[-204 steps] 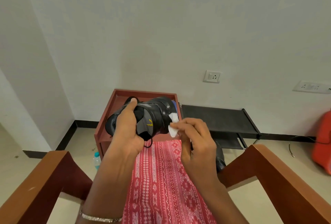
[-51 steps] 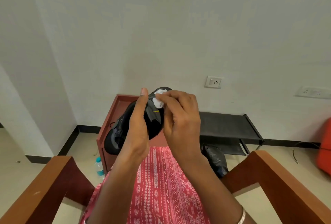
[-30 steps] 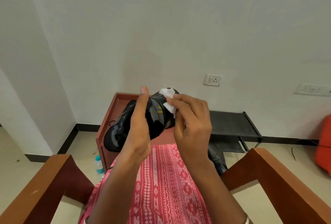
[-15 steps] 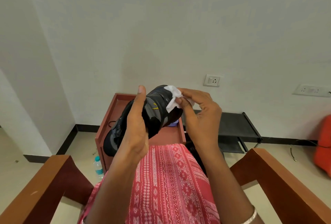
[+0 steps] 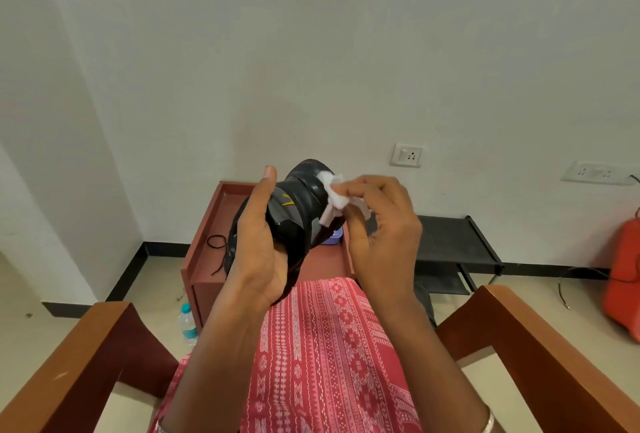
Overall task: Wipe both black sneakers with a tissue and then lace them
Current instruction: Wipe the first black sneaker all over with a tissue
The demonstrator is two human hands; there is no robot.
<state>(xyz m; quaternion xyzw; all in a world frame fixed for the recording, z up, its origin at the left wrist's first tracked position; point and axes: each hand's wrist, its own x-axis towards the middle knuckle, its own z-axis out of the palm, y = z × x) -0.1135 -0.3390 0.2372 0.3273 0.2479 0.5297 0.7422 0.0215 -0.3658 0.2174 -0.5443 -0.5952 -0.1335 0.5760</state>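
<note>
Sneaker, black, one of a pair: carried in the air in front of the person, above the lap and the near edge of the small red table. Left hand: wrapped around the shoe from its left flank, thumb upright along the side panel, palm under the sole side; clenched on the sneaker and bearing it alone. Right hand: fingers pinched shut on a crumpled white tissue, which is pressed against the shoe's rounded upper end, just right of the left thumb. Governing relation: the sneaker's long axis runs steeply, from the end at the tissue down and leftward behind the left hand toward the table; the exposed surface lies to the left of the tissue grip and touching it, so the right hand is the nearer to the part being wiped, and the left hand serves as holder and turner. Judgement: wiping of this shoe is in hand; the next stroke would call for the left hand to rotate the shoe about that axis to bring unwiped faces round to the tissue. Lace, black, loose: lies on the table, beyond and below the left hand, apart from both grips. Second sneaker: not clearly made out.
</note>
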